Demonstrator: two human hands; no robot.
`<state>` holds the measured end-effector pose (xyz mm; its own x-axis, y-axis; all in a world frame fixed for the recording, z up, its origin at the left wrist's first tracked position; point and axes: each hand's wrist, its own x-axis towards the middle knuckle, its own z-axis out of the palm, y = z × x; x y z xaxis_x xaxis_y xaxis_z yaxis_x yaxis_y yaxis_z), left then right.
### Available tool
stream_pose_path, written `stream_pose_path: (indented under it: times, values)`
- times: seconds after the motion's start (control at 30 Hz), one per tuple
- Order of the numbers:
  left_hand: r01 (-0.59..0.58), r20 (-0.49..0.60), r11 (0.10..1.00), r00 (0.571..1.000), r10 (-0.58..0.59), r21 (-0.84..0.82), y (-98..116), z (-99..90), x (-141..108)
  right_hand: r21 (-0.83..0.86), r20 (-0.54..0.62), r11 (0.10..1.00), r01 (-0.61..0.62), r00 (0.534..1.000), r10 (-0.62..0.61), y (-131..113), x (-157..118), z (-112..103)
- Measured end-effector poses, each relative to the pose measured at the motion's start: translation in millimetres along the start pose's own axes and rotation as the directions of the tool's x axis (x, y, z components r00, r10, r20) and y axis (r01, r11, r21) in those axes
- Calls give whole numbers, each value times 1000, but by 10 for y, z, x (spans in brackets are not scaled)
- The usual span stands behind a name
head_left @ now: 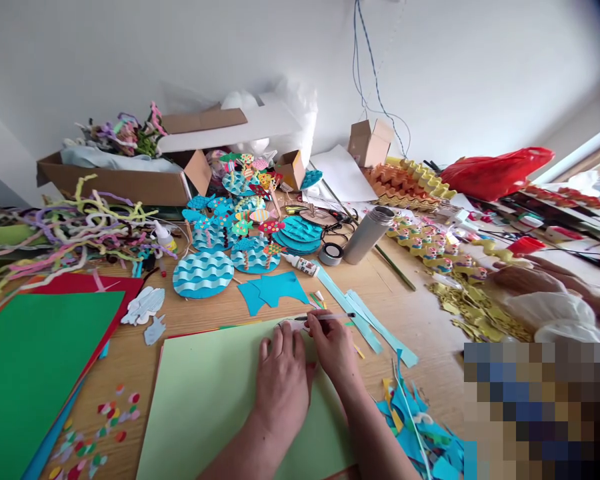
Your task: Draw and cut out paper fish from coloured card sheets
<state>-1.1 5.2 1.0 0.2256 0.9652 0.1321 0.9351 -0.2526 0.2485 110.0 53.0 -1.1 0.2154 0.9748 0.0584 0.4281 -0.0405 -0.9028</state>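
Note:
A pale green paper sheet (195,393) lies in front of me on top of other coloured sheets. My left hand (283,377) rests flat on it, fingers stretched out, the fingertips at a small whitish paper cutout (296,325) near the sheet's far edge. My right hand (333,347) pinches a slim pen (341,316), its tip pointing left at the cutout. The fingers partly cover the cutout, so its full shape is hidden. Just beyond lie blue paper scraps (275,291) and a wavy-striped blue oval (203,273).
Green paper (45,373) and grey-blue cutouts (144,307) lie left. Light blue strips (350,310), a grey flask (369,235) and a glue bottle (301,265) stand or lie beyond. Blue scraps (420,427) pile up at right, near another person's hand (535,283).

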Motion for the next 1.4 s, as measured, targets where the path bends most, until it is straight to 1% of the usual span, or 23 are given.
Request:
stream_pose_path:
  times: [0.3,0.53,0.7,0.83,1.0,1.17,1.3,1.4]
  values:
    - [0,-1,1000,1000,0,-1,5,-2,7,4,23,1000,0,1000,0,16,7,25]
    - [1,10,1000,1000,-1,0,5,-15,5,-30,-23,999,-41,999,40,13,14,-8]
    - [-9,-3,1000,1000,9,19,10,-27,6,-75,-45,996,-53,998,50,-3,15,-39]
    - [-1,15,1000,1000,1,9,10,-32,7,-110,-57,993,-51,997,45,-26,8,-56]
    - [5,27,1000,1000,-5,8,12,-40,17,-60,-67,997,-40,997,36,0,1,-27]
    - [0,18,1000,1000,0,14,6,-44,20,-64,-70,997,-42,997,38,44,5,10]
    - [-20,-14,999,1000,20,34,3,-29,15,10,-100,998,-60,993,61,-3,16,5]
    - [-15,-34,1000,999,16,27,7,-13,12,23,-87,998,-51,995,52,-50,31,7]
